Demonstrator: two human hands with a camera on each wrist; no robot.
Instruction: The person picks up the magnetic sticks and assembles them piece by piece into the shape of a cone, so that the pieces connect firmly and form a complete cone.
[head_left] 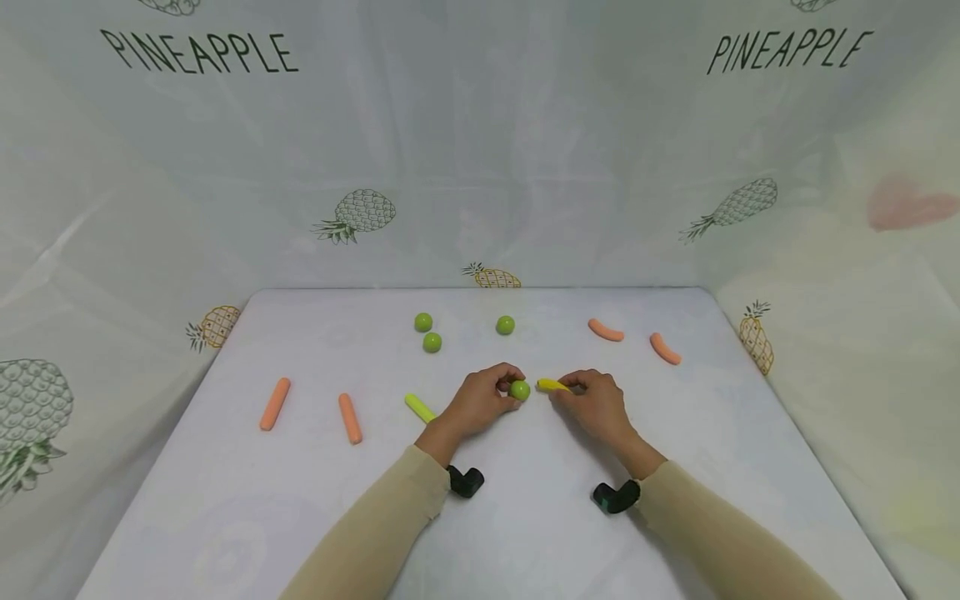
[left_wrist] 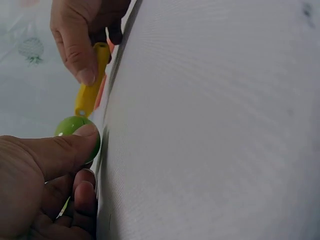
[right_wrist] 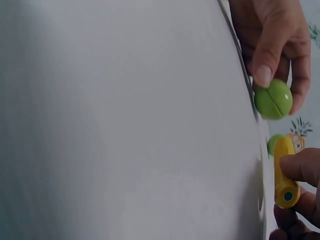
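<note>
My left hand (head_left: 480,400) pinches a glossy green ball (head_left: 520,390) with a seam line across it, thumb on one side and fingers on the other. Across from it, my right hand (head_left: 597,406) holds a short yellow stick (head_left: 551,385) between thumb and fingers. One end of the yellow stick (right_wrist: 284,172) shows a round bluish spot in the right wrist view. In the head view a small gap lies between the ball and the stick's other end, which points at the ball. Both hands are low over the white table (head_left: 525,517).
Several green balls (head_left: 506,325) sit toward the back. A yellow-green stick (head_left: 419,407) lies partly behind my left wrist. Straight orange sticks (head_left: 275,404) are at the left, and curved orange pieces (head_left: 605,331) at the back right. A pineapple-print curtain (head_left: 525,150) hangs behind.
</note>
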